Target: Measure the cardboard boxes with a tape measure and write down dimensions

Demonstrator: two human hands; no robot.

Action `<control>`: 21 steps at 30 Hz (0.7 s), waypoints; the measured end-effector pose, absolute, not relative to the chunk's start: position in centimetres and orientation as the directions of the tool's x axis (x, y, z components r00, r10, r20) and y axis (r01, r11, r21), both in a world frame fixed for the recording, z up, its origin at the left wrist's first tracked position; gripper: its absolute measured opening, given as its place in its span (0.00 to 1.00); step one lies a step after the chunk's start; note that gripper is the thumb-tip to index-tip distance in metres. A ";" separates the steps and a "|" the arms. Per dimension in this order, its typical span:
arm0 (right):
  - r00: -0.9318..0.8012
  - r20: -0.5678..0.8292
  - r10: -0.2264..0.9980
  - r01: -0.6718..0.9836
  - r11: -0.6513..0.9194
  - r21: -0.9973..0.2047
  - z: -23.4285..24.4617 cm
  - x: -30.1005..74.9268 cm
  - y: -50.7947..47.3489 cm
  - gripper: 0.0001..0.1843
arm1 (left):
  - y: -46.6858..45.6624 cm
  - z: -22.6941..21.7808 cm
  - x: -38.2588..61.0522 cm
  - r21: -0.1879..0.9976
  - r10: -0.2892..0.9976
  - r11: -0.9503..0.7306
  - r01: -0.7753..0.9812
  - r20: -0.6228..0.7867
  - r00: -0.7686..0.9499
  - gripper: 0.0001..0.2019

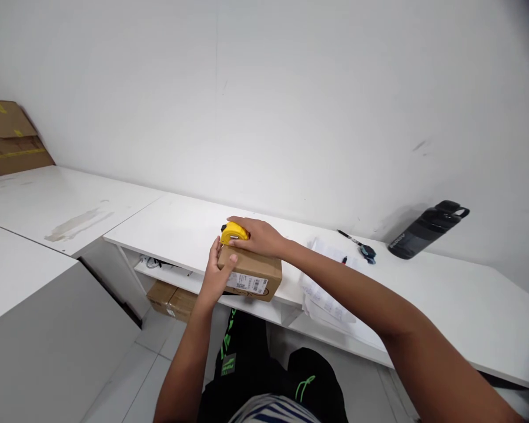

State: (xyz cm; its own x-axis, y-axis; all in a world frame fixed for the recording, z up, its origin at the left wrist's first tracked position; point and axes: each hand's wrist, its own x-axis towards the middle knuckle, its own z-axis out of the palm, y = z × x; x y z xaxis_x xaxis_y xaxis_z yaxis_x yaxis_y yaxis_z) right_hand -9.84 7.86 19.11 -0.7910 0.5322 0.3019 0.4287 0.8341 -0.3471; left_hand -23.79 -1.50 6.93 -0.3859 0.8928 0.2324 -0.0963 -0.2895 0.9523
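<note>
While clasping a yellow tape measure (234, 233) in the right hand (258, 236), as viewed from the head, holds it at the far left of the top of a brown cardboard box (268, 270); cannot tell whether touching. Grasps that box by its left end with the left hand (216, 277), laying a thumb near the top edge, at the front of a white counter (180, 226). Farther right, has loose papers (326, 299) on the counter, then a dark strapped object (367, 253) near a dark bottle (425, 232) by the wall (291, 147).
</note>
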 end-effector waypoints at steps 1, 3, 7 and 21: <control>-0.799 0.287 0.528 0.433 0.837 -0.335 19.3 -9.8 7.8 0.30 | -1.5 7.2 -23.3 0.961 0.893 -0.265 -0.081 0.213 -0.396 0.33; -0.814 0.262 0.518 0.433 0.843 -0.319 19.7 -9.4 7.7 0.27 | -1.1 7.6 -22.8 0.973 0.884 -0.226 -0.057 0.180 -0.432 0.30; -0.832 0.198 0.518 0.444 0.836 -0.322 20.4 -6.7 7.7 0.23 | -0.4 8.1 -22.6 0.972 0.821 -0.233 0.041 0.219 -0.528 0.23; -0.696 0.137 0.705 0.615 0.684 -0.391 17.7 5.6 5.6 0.28 | -0.2 7.9 -22.7 0.973 0.826 -0.200 0.112 0.229 -0.515 0.23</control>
State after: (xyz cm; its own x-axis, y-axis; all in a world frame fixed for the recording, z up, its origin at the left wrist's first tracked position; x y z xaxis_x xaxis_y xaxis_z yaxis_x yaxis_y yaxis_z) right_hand 5.64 5.59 17.74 -0.6960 0.7048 0.1374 0.6155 0.6841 -0.3913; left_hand -22.73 -0.17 7.89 -0.5145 0.8264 0.2287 0.1116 -0.1999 0.9734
